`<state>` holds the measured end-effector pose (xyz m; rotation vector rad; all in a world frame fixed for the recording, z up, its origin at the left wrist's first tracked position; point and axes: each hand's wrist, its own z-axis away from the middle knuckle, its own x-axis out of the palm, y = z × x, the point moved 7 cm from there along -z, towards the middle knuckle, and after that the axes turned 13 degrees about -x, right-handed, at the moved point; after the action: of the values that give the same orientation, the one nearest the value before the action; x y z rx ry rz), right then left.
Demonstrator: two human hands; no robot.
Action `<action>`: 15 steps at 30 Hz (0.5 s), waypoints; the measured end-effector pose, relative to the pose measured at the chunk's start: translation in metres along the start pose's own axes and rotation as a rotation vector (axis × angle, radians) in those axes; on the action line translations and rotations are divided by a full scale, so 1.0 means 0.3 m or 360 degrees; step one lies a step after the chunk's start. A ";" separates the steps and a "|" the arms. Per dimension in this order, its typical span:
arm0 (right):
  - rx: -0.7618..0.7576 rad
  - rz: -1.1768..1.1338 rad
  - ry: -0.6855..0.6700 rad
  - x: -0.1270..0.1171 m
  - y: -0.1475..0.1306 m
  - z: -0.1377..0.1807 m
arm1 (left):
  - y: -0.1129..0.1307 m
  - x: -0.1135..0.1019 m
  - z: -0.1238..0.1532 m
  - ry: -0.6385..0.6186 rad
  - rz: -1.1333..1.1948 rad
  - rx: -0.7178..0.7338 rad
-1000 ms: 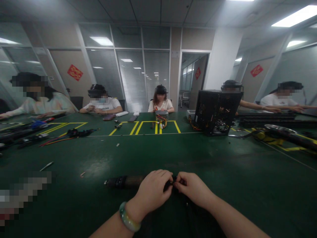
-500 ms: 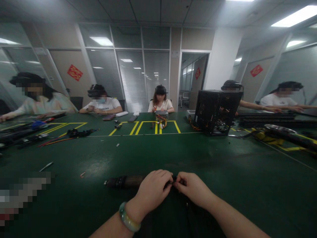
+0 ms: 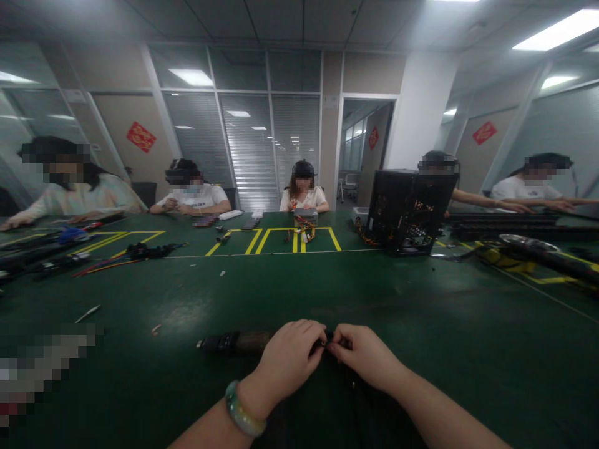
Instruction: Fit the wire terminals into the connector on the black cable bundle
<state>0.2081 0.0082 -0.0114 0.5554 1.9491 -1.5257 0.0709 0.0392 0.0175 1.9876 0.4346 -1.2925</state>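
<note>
On the green table in front of me lies a dark, long, rounded object (image 3: 229,342) with a brown middle part and a small metal tip at its left end. My left hand (image 3: 294,355) is closed over its right end, thumb and fingers bent together. Close beside it, my right hand (image 3: 367,355) pinches with thumb and forefinger, its fingertips almost meeting those of the left. A bit of black shows between the two hands. What the right fingertips hold is too small and dark to make out.
A black computer case (image 3: 405,212) stands at the back right. Wire bundles (image 3: 145,251) lie at the left, and a power supply (image 3: 306,216) with coloured cables sits at the far middle. A pen-like tool (image 3: 88,313) lies at left. Several people work around the table.
My hands and the dark object hold nearly the same place and pose. The person at the far left has shifted an arm slightly.
</note>
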 end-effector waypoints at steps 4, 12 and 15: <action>-0.0013 -0.0009 0.0012 -0.004 -0.006 -0.002 | 0.006 0.000 0.001 -0.0003 -0.0007 0.0017; -0.0047 0.0044 0.0033 0.002 0.007 -0.006 | 0.004 -0.001 -0.001 0.0015 -0.0023 -0.0012; -0.0040 0.0035 0.0026 0.005 0.012 -0.005 | 0.010 -0.002 0.000 0.0003 -0.0031 0.0028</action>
<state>0.2091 0.0104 -0.0148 0.5782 1.9656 -1.4855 0.0725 0.0372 0.0192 2.0042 0.4458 -1.3104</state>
